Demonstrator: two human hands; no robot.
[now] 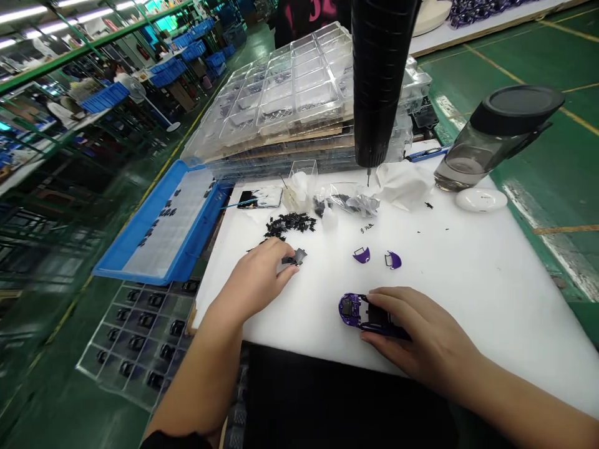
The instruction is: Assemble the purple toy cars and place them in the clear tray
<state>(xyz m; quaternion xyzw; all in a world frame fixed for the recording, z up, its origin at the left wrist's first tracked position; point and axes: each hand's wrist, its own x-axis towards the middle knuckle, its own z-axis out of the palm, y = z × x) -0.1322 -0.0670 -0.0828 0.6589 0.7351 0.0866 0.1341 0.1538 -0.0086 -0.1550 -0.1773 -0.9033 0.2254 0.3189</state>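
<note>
My right hand is closed around a purple toy car body near the front edge of the white work surface. Its open underside or interior shows black parts; the rest is covered by my fingers. Farther left, my left hand pinches a small dark plastic part between thumb and fingers. Just beyond it lies a pile of small black pieces. Two purple curved pieces, one left and one right, rest on the surface between and beyond my hands.
A black electric screwdriver hangs over the back. Stacked clear compartment trays stand behind. At left are a blue tray and a lower tray of dark car parts. A water bottle and white case stand at right.
</note>
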